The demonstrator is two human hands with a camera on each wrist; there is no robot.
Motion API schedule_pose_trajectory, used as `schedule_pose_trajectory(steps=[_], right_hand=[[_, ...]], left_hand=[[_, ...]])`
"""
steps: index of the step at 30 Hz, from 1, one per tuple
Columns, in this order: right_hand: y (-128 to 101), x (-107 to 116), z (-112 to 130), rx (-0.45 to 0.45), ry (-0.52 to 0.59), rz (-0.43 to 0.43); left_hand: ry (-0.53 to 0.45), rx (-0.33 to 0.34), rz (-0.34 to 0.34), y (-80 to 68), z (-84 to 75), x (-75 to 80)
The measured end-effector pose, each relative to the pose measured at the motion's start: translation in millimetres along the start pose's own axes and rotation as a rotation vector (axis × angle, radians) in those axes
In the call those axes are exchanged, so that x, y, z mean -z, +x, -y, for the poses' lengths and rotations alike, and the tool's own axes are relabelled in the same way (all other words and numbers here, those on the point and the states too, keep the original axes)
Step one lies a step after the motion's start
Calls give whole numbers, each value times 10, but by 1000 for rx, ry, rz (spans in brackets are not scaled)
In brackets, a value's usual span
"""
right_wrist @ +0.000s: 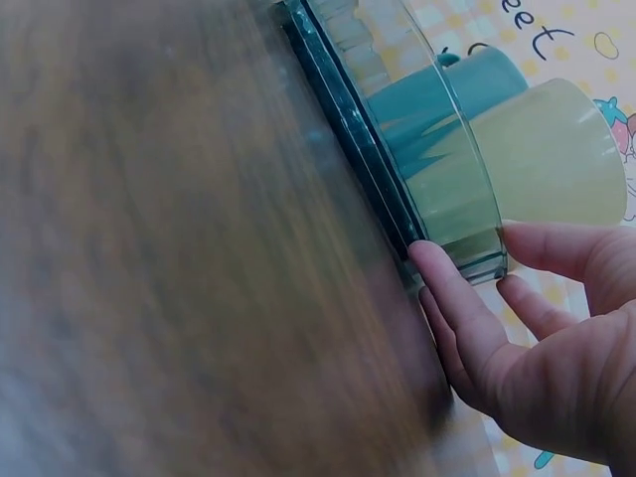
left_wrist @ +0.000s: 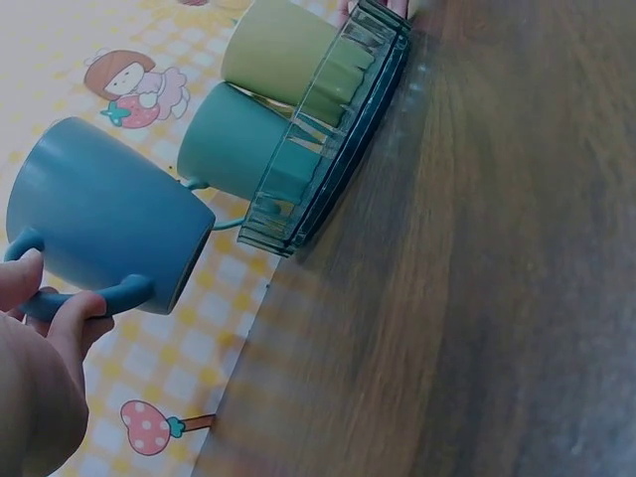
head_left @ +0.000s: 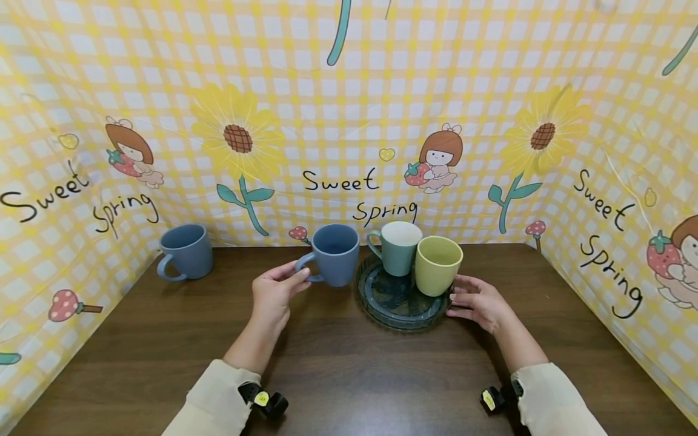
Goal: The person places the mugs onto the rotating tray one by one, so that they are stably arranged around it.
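Mugs are seen gathered near the back edge of a dark wooden surface (head_left: 338, 363), which is walled on three sides by a yellow checked cloth (head_left: 349, 91) printed with sunflowers. A blue mug (head_left: 335, 254) is held by its handle in the left hand (head_left: 272, 293); the grip is closed round the handle, finger and thumb pinching it, and the mug is kept upright just left of a round dark glass tray (head_left: 397, 309). Whether the mug's base touches the surface cannot be told. Two mugs are carried on the tray: a teal mug (head_left: 397, 247) at the back and a yellow-green mug (head_left: 437, 264) at its right front, the two touching. The tray's right rim is touched by the fingertips of the right hand (head_left: 480, 303), whose grip is loose, with fingers extended against the rim. A second blue mug (head_left: 186, 251) is left standing alone near the back left corner.
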State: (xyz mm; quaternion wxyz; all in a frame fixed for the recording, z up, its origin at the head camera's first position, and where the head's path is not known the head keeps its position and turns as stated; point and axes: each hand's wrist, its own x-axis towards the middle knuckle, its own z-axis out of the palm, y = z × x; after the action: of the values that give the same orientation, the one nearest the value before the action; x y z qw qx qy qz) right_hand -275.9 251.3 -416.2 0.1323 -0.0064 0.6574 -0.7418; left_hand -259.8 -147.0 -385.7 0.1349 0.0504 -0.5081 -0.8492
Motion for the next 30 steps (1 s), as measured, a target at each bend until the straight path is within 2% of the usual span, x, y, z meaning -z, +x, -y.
schedule_pose_trajectory(steps=[30], right_hand=[[-107, -111, -9, -11, 25, -48]], left_hand=[[12, 25, -1, 18, 115, -268]])
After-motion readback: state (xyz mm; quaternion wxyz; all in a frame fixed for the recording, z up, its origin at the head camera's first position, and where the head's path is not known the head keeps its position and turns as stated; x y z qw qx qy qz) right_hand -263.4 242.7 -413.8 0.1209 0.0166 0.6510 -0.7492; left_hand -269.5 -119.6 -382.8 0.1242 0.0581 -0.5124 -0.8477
